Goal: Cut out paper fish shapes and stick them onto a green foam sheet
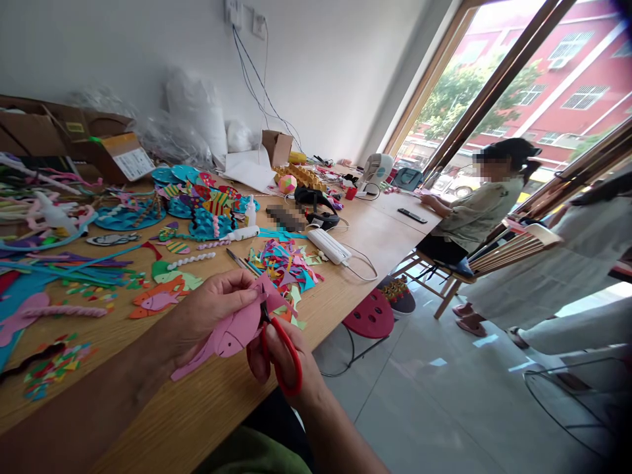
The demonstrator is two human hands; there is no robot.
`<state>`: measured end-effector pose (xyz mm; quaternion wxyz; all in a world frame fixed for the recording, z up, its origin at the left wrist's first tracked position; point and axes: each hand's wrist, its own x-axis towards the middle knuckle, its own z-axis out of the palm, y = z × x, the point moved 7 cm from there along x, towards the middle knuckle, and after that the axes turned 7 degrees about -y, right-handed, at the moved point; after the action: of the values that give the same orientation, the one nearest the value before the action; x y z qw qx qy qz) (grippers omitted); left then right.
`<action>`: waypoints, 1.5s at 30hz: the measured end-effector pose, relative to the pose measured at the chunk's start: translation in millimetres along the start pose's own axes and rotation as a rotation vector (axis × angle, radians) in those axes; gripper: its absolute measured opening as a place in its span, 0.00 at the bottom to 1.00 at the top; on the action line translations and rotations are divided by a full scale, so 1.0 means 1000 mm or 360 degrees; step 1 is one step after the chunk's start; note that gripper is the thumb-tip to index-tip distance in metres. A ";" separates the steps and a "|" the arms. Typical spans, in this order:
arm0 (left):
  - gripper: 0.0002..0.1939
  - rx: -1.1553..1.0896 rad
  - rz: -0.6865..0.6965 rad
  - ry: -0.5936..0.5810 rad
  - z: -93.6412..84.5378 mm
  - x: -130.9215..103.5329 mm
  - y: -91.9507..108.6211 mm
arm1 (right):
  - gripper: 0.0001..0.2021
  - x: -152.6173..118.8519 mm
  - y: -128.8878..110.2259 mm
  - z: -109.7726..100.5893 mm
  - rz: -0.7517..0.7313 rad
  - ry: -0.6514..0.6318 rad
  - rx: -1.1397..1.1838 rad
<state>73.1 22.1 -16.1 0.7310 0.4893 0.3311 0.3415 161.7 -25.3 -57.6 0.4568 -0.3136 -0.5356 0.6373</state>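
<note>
My left hand [222, 299] pinches a sheet of pink paper [237, 329], part of it cut into a fish shape with a drawn eye and gill line. My right hand [289, 345] has its fingers through the handles of red-handled scissors [282, 352]. The dark blades sit at the paper's edge, close to my left fingertips. Left of my hands lie orange and pink paper fish [157, 299] and a green paper fish [182, 276]. Just beyond them is a heap of coloured paper scraps [289, 263].
A white power strip [329, 247], a glue bottle [244, 233] and decorated blue plates [210, 220] stand farther back. Cardboard boxes [111, 158] line the wall. A red stool [369, 316] is beside the table. One person [486, 197] sits at the far end; another stands at right.
</note>
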 end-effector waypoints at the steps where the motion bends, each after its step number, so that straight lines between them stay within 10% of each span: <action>1: 0.13 0.0020 0.0004 0.0009 0.000 0.000 0.000 | 0.25 0.000 0.000 0.000 -0.0001 -0.0003 0.0002; 45: 0.11 0.0026 0.0001 0.0013 0.005 -0.002 -0.001 | 0.25 -0.002 -0.001 0.001 -0.0016 0.0148 -0.0023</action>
<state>76.0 17.4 -15.6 0.7255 0.4938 0.3368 0.3411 161.6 -27.3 -56.5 0.4822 -0.3433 -0.5199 0.6159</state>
